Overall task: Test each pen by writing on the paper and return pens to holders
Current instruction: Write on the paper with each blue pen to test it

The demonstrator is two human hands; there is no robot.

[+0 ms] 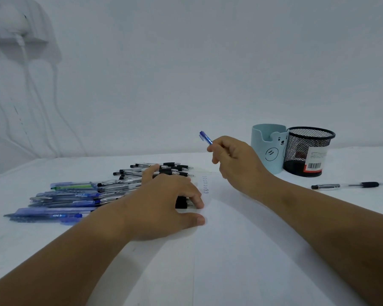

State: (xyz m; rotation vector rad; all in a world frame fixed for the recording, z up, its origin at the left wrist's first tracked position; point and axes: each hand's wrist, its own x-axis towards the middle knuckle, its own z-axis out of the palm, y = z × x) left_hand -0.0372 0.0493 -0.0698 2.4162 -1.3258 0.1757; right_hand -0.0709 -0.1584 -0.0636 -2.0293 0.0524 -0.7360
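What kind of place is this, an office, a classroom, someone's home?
Probably a plain desk at home or in a small office; I can't tell which. A white table stands against a bare wall, with two pen holders, a pile of pens and cables hanging at left.

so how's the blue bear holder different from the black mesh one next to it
The bear holder has solid pale blue walls with a drawn bear face and a notched rim; the mesh holder is see-through black wire with an even round rim. The mesh holder carries a barcode label, the bear holder none. Both stand upright, side by side on the table, and no pens show above either rim.
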